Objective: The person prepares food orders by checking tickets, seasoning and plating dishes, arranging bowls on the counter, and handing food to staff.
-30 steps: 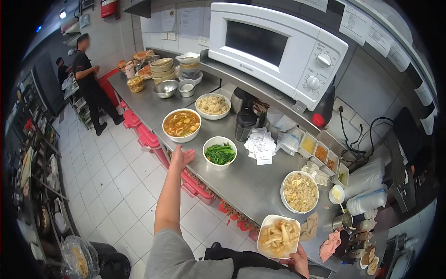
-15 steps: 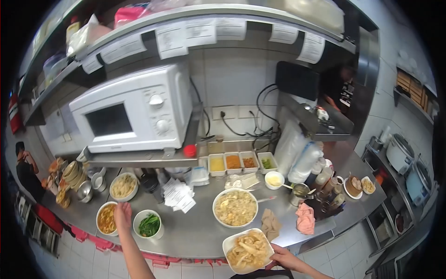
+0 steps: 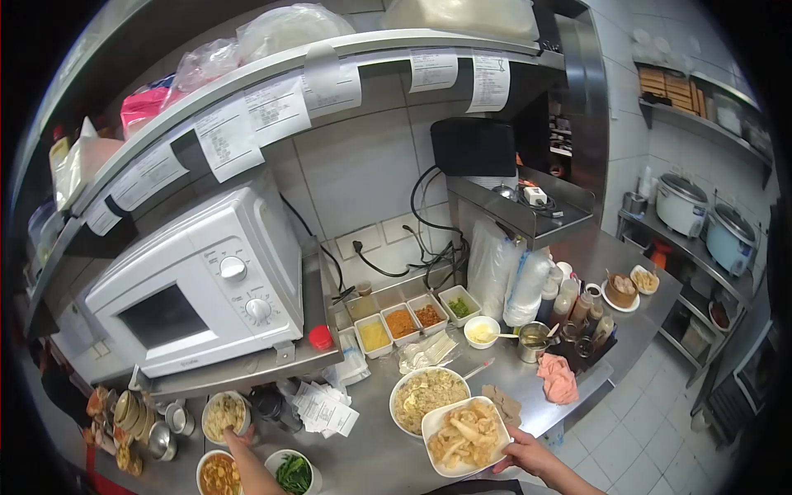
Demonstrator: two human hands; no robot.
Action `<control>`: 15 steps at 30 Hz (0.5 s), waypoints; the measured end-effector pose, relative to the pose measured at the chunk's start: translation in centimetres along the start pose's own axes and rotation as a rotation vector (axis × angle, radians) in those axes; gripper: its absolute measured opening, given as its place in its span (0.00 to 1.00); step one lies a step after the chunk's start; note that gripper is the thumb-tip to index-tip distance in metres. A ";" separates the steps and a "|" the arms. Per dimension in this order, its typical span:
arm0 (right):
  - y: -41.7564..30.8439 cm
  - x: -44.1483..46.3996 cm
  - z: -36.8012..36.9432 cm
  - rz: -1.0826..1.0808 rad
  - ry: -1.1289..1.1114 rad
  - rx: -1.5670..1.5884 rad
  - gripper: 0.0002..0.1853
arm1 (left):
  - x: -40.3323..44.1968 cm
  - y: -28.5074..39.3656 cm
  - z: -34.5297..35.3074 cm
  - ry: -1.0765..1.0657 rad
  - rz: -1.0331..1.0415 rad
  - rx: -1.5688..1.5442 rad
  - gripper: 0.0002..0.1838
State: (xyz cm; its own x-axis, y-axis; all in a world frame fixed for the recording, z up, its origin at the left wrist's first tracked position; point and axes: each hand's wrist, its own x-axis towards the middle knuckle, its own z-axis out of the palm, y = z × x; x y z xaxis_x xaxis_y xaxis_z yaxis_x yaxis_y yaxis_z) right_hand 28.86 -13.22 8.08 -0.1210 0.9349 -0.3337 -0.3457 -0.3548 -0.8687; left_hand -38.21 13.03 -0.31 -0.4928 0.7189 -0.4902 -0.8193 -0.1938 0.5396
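My right hand (image 3: pixel 520 452) grips the right side of a squarish white bowl (image 3: pixel 466 437) filled with pale brown cooked strips. It is held up at the counter's front edge, overlapping a larger round bowl of fried rice (image 3: pixel 425 396). My left hand (image 3: pixel 238 441) reaches to the near rim of a smaller bowl of rice (image 3: pixel 223 412); its fingers are mostly hidden, so their grip is unclear. Beside that forearm stand a bowl of reddish-brown soupy food (image 3: pixel 219 473) on the left and a bowl of green leafy vegetables (image 3: pixel 294 473) on the right.
A white microwave (image 3: pixel 198 280) sits on a raised shelf at left. Behind the large bowl are small tubs of toppings (image 3: pixel 401 322). To the right lie a pink cloth (image 3: pixel 558 379), a metal pot (image 3: pixel 535 350) and several bottles (image 3: pixel 582 313). Paper slips (image 3: pixel 326 408) lie mid-counter.
The view has turned right and tilted. My left hand has moved from between the soupy food and the greens to the smaller rice bowl. The squarish bowl now overlaps the large rice bowl.
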 end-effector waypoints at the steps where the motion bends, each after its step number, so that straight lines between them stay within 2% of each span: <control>1: 0.4 0.1 0.7 -0.006 0.022 0.052 0.31 | 1.1 0.0 -0.4 0.034 0.035 0.030 0.29; 2: 0.6 0.1 1.5 -0.023 0.043 0.073 0.32 | 2.1 0.1 -0.8 0.072 0.073 0.061 0.30; 5: 1.0 -0.1 3.4 -0.090 0.093 0.121 0.33 | 2.8 -0.2 -1.8 -0.029 0.165 0.166 0.31; 8: 1.8 -0.4 4.1 -0.103 0.130 0.140 0.33 | 3.8 0.2 -2.4 -0.056 0.035 0.091 0.31; 12: 1.8 -0.7 4.6 -0.125 0.183 0.101 0.32 | 3.9 0.4 -2.2 -0.059 0.014 0.161 0.30; 15: 1.4 -1.2 4.5 -0.132 0.199 0.086 0.32 | 2.4 0.0 0.7 -0.074 0.018 0.293 0.29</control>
State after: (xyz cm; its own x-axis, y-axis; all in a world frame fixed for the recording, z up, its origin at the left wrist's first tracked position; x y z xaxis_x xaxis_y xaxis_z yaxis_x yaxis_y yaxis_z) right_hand 24.34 -14.79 8.94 0.1128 0.9497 -0.2923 -0.4250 -0.2198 -0.8781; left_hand -39.14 15.20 -0.99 -0.4752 0.7657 -0.4336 -0.6859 -0.0136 0.7276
